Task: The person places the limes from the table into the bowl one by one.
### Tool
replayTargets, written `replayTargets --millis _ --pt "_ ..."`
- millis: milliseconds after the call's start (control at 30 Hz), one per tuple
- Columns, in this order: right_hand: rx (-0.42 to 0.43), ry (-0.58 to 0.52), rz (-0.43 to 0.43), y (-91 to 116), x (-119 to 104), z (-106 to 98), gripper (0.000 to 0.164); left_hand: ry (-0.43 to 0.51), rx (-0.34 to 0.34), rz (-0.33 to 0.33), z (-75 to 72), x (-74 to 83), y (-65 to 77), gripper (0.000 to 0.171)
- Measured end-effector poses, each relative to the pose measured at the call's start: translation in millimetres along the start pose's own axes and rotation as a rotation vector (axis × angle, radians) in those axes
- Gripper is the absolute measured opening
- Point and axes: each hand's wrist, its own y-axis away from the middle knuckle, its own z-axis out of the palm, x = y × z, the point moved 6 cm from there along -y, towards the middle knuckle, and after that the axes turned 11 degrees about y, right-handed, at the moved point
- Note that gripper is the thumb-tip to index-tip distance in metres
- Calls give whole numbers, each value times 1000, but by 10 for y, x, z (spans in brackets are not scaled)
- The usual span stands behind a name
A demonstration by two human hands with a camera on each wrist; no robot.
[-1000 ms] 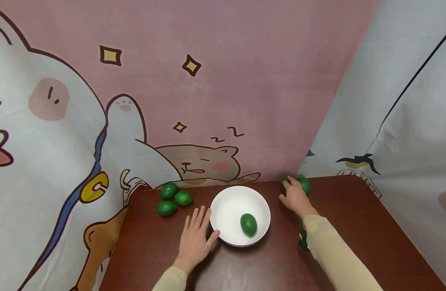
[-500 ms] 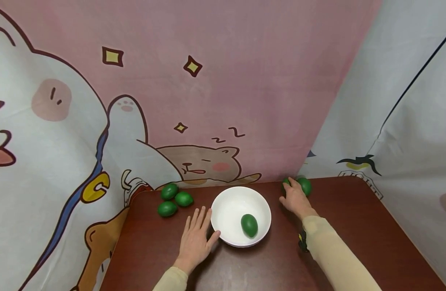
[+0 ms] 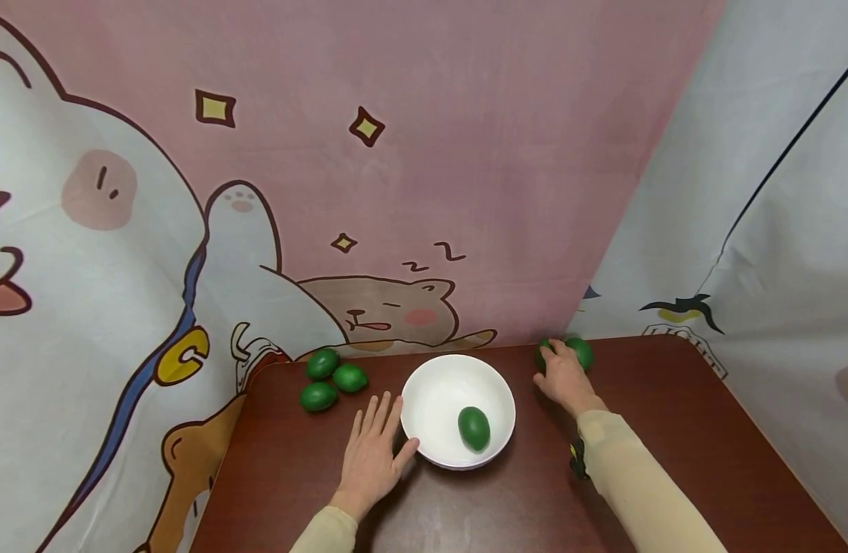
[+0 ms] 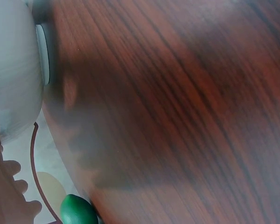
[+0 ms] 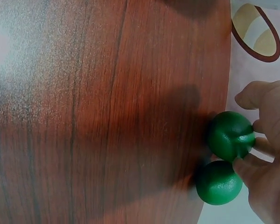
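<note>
White cartoon animal with blue collar and yellow bell fills the left part of the printed backdrop (image 3: 500,153), which hangs behind a dark reddish-brown table (image 3: 458,514). At the table's back left, three limes in a close cluster: rear lime (image 3: 322,363), front lime (image 3: 318,396) and inner lime (image 3: 350,378). Nearer the person, left hand (image 3: 372,457) lies with fingers straight and spread apart, its forefinger and thumb at the left side of a white bowl (image 3: 431,415); cream sleeve (image 3: 325,534) below it. Bowl stands upright mid-table, one lime (image 3: 474,428) resting inside, right of centre. Right hand (image 3: 565,380) reaches to the table's back edge, right of the bowl. Right wrist view: bent fingers are at the nearer lime (image 5: 231,135), thumb apart from it; whether they clamp it, cannot tell, since the hand's far side is hidden. The outer lime (image 5: 219,183) sits just beside that one.
</note>
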Motion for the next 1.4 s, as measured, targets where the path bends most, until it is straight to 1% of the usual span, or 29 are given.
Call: replayTargets --millis 233,433,733,933,1067,1200,1400 --pt "-9 -10 12 16 16 30 62 5 7 9 -4 10 4 77" --pt "-18 -21 29 14 24 31 62 -8 -18 -5 12 1 -1 78" --pt "-25 -19 17 3 29 2 60 -7 -22 -7 9 2 -3 77" --pt "-2 -26 -4 4 25 -6 59 -11 -15 -4 6 -6 -8 77" --pt "32 -30 -31 4 21 -20 56 -11 -8 1 -4 -4 -4 77" --pt "64 -31 -51 6 6 -47 53 0 -15 -8 -4 -10 -4 79" --pt "73 -29 -55 12 4 -53 51 1 -22 -13 -6 -4 0 78"
